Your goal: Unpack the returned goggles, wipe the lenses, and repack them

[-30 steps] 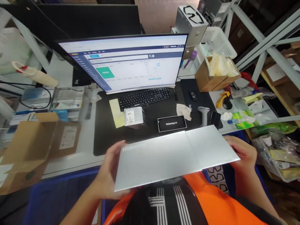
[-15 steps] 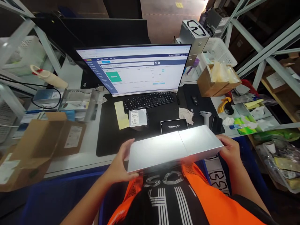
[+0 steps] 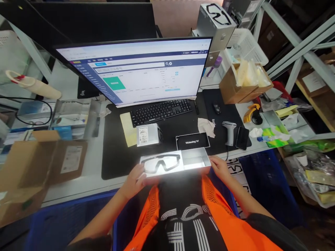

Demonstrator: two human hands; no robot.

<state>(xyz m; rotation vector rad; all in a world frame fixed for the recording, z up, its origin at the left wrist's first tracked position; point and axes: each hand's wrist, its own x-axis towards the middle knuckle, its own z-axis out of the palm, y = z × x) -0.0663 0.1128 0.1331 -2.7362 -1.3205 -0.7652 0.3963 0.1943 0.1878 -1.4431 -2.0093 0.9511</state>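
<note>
Now keep shallow open silver cardboard tray point(image 3: 195, 161) flat at bench point(image 3: 91, 164) front edge w/ dark sport glasses point(image 3: 161, 163) lying inside. Left hand point(image 3: 136, 179) clamped on tray's left end, right hand point(image 3: 220, 167) on its right end. Ease down level & evenly, else glasses slide.

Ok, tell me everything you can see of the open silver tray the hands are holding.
The silver tray is a shallow, rectangular box, metallic-looking and brightly lit, lying flat at the near edge of the black desk mat. It has two compartments: the left one holds a pair of dark-framed glasses, the right one looks empty. The left hand holds its left end and the right hand its right end. No lid is on it.
</note>
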